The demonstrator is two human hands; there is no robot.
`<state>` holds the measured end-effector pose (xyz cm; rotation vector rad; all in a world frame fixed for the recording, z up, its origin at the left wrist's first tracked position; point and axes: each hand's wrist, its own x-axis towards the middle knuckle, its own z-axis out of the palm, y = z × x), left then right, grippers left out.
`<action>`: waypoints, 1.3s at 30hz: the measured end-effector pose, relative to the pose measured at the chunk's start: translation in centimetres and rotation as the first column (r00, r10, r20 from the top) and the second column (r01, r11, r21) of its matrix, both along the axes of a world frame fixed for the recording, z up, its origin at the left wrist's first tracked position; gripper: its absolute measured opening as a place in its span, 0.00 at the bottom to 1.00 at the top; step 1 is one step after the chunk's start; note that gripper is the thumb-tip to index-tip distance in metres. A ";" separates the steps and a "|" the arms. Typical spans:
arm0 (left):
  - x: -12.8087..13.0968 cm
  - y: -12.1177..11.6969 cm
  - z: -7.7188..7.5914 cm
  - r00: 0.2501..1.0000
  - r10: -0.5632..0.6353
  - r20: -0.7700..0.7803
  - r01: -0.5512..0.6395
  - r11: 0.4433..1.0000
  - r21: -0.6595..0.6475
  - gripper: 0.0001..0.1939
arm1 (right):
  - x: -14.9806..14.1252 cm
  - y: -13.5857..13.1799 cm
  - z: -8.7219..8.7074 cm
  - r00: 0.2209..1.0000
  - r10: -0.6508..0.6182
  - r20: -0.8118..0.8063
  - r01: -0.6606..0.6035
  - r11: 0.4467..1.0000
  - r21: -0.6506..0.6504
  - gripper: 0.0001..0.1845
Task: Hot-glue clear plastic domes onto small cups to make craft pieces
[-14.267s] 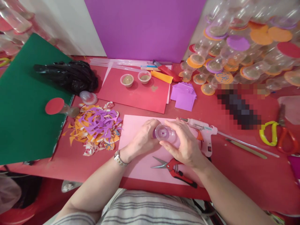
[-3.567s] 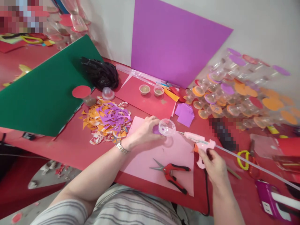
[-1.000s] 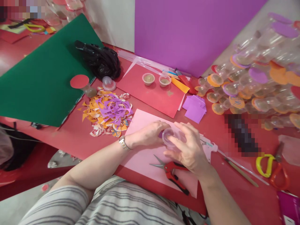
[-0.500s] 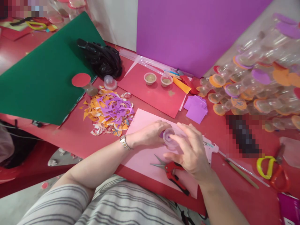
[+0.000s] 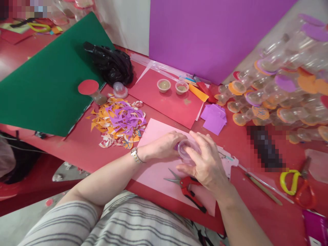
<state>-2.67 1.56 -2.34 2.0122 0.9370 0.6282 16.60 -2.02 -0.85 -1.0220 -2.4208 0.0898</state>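
Note:
A small clear plastic cup (image 5: 182, 146) tilts its round mouth toward me above a pink sheet (image 5: 156, 169). My left hand (image 5: 166, 146) grips it from the left, and a bit of purple shows behind it there. Fingers apart, my right hand (image 5: 207, 160) reaches over from the right with its index finger inside the cup's mouth; its thumb stretches out below. What the fingertip presses on is hidden. Red-handled pruning shears (image 5: 188, 191) lie just below, blades apart. A pink glue gun (image 5: 228, 162) rests partly hidden behind my right hand.
Purple and orange paper scraps (image 5: 120, 119) lie left. Two small cups of sand (image 5: 164, 85) stand on a red sheet (image 5: 176, 112). Purple squares (image 5: 214, 119) lie right of it. Stacked bottle hourglasses (image 5: 271, 89) fill the right. Scissors (image 5: 290, 182) and a green board (image 5: 51, 82) flank the table.
The glue gun, held in my right hand at the cup earlier, now lies on the table. My right index finger has dipped deeper into the cup; my left hand keeps its grip.

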 end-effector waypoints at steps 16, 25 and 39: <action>-0.5 0.1 0.4 0.997 -0.050 0.053 0.052 0.998 -0.031 0.17 | 1.2 0.2 0.4 0.939 -0.076 -0.335 0.093 0.995 0.034 0.09; -0.2 0.3 0.2 0.999 -0.042 0.010 0.042 0.998 -0.035 0.07 | -0.1 0.0 -0.5 0.998 -0.034 -0.054 0.043 0.982 0.186 0.26; -0.1 0.2 0.2 0.999 -0.032 0.002 0.032 0.999 -0.038 0.07 | -1.1 -0.1 -0.6 0.997 -0.074 -0.005 0.074 0.986 0.152 0.29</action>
